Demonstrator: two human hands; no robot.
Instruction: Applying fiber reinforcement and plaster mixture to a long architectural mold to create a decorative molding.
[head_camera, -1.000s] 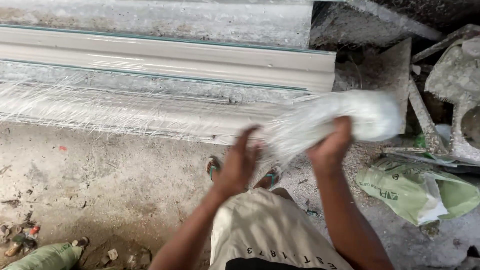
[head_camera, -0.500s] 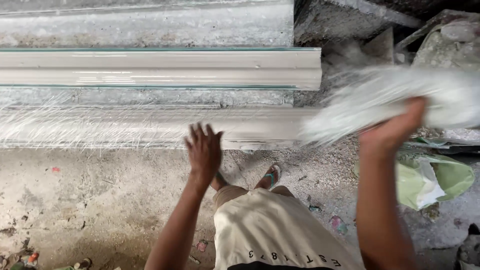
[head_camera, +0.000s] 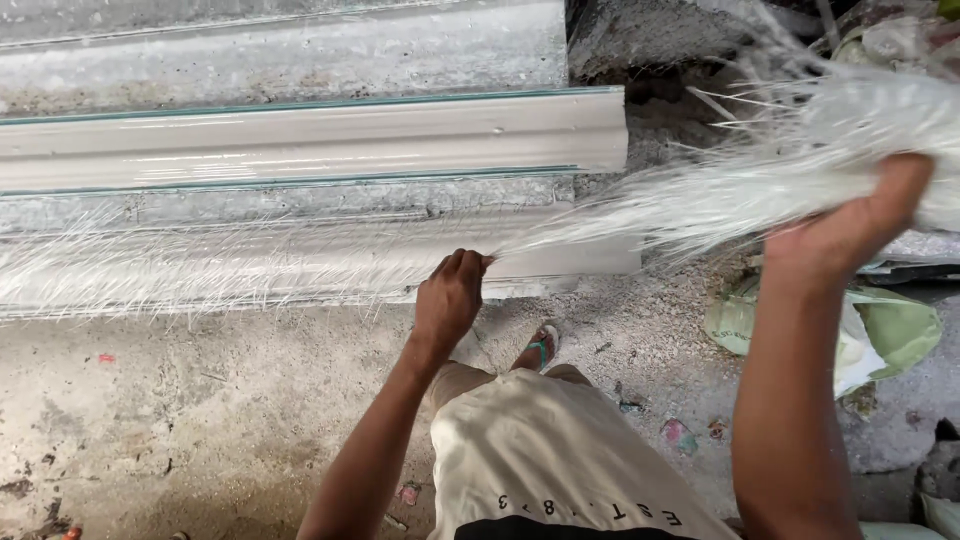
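In the head view, the person stands over a dusty concrete floor (head_camera: 200, 420) and works with a bundle of white glass fibre strands (head_camera: 800, 170). The right hand (head_camera: 850, 225) is raised at the right edge of the picture, fingers curled shut around the thick end of the bundle, which fans out behind and above it in a pale, blurred mass. From that hand the strands narrow down and to the left, towards the left hand (head_camera: 452, 300). The left hand is closed, its fingertips pinched on the thin end of the strands just in front of a long pale moulding (head_camera: 300, 265) that lies on the floor. A layer of the same fine fibres is spread along the top of this moulding, reaching out to the left edge of the picture. A second long moulding (head_camera: 300, 140), smooth and glossy with a thin green edge, lies parallel just behind it. Below the left hand a foot in a sandal (head_camera: 540, 345) shows on the floor, near the person's light shorts (head_camera: 540, 450). A crumpled green-and-white sack (head_camera: 880, 330) lies on the floor at the right, below the right hand, among rubble
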